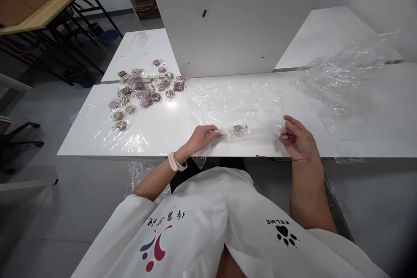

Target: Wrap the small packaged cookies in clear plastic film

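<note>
My left hand [202, 137], with a pale band on its wrist, is closed by the table's front edge. Its fingertips pinch a small clear-wrapped packet [222, 134]. Just right of that lies a second wrapped packet [239, 130], brownish-yellow inside its wrapper. Clear plastic film [264, 129] stretches from the packets across to my right hand [299, 140]. That hand is raised a little over the table, thumb and fingers pinched on the film's end. Whether the packets lie in the film or on it, I cannot tell.
Several wrapped packets [143, 89], pink and brown, are scattered on the white table [87, 134] at left. A flat plastic sheet [234, 97] lies ahead of my hands, and crumpled film [352, 74] spreads at right. A white upright panel [234, 30] stands behind.
</note>
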